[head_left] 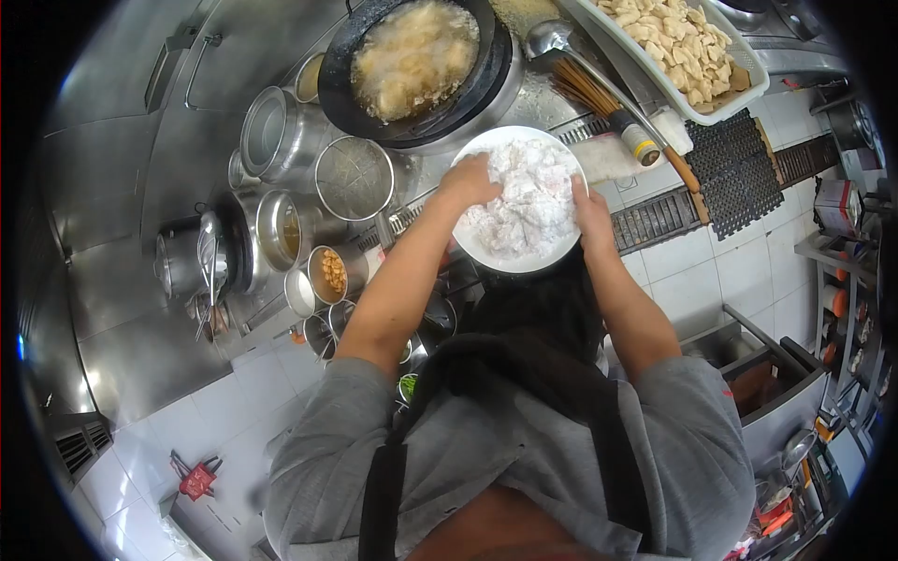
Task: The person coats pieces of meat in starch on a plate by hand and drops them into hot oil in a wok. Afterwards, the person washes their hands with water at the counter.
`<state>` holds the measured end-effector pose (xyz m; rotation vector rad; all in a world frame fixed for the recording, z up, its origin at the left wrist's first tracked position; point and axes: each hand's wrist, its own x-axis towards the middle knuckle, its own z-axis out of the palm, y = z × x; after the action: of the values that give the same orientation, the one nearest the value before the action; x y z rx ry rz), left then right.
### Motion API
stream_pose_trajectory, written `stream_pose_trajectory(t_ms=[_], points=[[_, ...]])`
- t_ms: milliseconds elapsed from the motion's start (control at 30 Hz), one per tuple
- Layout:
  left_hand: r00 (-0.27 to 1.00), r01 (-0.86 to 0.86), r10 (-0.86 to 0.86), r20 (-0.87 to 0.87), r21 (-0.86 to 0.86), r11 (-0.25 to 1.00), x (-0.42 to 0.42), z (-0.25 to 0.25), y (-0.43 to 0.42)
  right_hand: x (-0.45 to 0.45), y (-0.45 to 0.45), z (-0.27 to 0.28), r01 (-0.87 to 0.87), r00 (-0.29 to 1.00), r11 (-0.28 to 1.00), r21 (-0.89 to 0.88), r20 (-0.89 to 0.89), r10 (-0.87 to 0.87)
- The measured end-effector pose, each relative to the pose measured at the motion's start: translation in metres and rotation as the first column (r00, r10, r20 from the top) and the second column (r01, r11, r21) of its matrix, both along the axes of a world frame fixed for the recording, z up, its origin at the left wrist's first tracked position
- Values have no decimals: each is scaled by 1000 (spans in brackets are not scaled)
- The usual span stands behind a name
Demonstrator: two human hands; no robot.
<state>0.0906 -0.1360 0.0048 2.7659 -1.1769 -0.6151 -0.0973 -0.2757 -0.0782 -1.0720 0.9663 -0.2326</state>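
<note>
A white plate in front of my body holds a heap of white, powder-coated food pieces. My right hand grips the plate's right rim, thumb over the edge. At the left side of the plate, my left hand has its fingers curled into the coated pieces; the fingertips are hidden. Just beyond the plate stands a black wok, where pale golden pieces fry in bubbling oil.
Left of the wok are a round mesh strainer, metal pots and a whisk. To the right lie a ladle, a bamboo brush and a basket of dumplings. A black mat lies below the basket.
</note>
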Motion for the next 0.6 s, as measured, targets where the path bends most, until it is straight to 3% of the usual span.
stream_pose_trajectory(t_ms=[33,100,133,200,233,300,433,500,533,600], points=[[1000,2,-2,-2,-3,1000,0,5,-4,0,-1,-2,-9,1000,1000,25,8,9],[980,-114,146,-137,220,969,2,19,-12,-2,-1,0,-23,1000,998,50,13,22],[980,-113,145,-136,217,970,5,18,-9,-3,0,6,-24,1000,1000,17,-7,24],[976,-165,163,-141,-4,986,13,19,1,-2,-1,8,-17,999,1000,-14,-28,17],[977,-162,160,-142,-1,987,17,21,7,-2,0,5,-13,1000,1000,16,-3,13],[973,-148,103,-205,-218,965,23,28,15,-2,1,0,-12,1000,999,49,24,11],[957,-154,122,-264,-105,982,35,31,9,-1,-1,-1,-25,1000,999,21,-7,26],[994,21,-23,-103,-21,1000,32,25,2,-1,-2,2,-33,999,999,7,-32,33],[994,20,-22,-104,-24,1000,26,27,-1,-1,-2,4,-43,999,999,-5,-25,43],[970,-4,3,-241,-7,1000,10,30,-5,-3,-1,7,-55,998,998,-18,-21,54]])
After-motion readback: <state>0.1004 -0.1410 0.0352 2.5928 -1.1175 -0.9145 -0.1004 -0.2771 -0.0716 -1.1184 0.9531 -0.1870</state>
